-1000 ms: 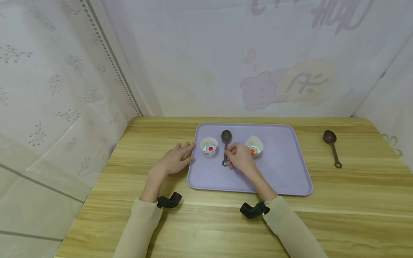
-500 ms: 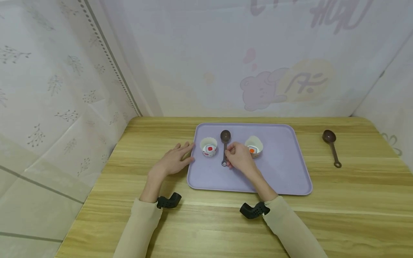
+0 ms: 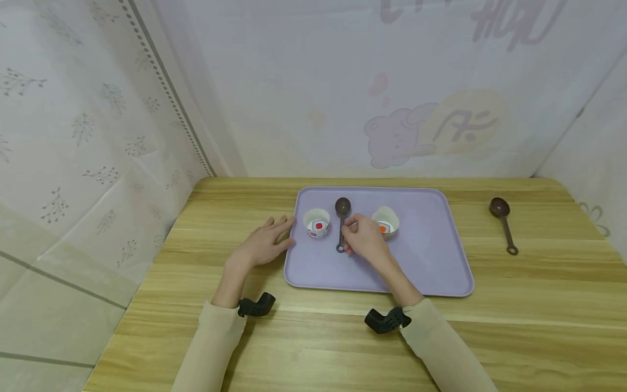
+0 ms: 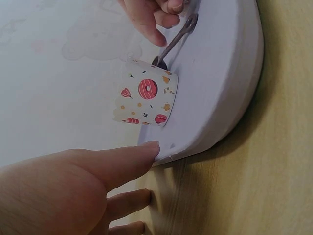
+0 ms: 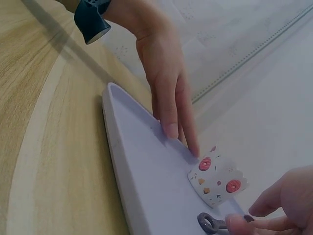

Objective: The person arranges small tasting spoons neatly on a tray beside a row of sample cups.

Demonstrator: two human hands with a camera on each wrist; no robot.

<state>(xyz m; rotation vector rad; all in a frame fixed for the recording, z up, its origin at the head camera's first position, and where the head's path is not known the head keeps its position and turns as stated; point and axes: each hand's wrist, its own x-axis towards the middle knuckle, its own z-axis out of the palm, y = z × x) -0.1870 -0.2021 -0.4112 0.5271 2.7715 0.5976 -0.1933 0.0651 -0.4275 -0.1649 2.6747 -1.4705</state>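
Note:
On the lilac tray (image 3: 421, 261) lies a dark brown measuring spoon (image 3: 343, 207), bowl away from me. My right hand (image 3: 367, 239) pinches its handle between thumb and fingers; the fingers partly hide the grip. Left of the spoon stands a paper baking cup (image 3: 317, 231) with a red-marked piece inside, its donut print facing the left wrist view. Another paper cup (image 3: 390, 215), holding an orange-marked piece, is right of the spoon, partly behind my right hand. My left hand (image 3: 262, 242) is spread at the tray's left edge, fingers straight, fingertips touching the rim.
A second brown measuring spoon (image 3: 501, 208) lies on the wooden table (image 3: 313, 348) to the right of the tray. Patterned cloth hangs (image 3: 294, 109) behind the table and along its sides. Each wrist wears a black camera mount.
Almost nothing differs. The spoon's bowl has shifted very slightly, while both hands, the tray and the cups stay in place.

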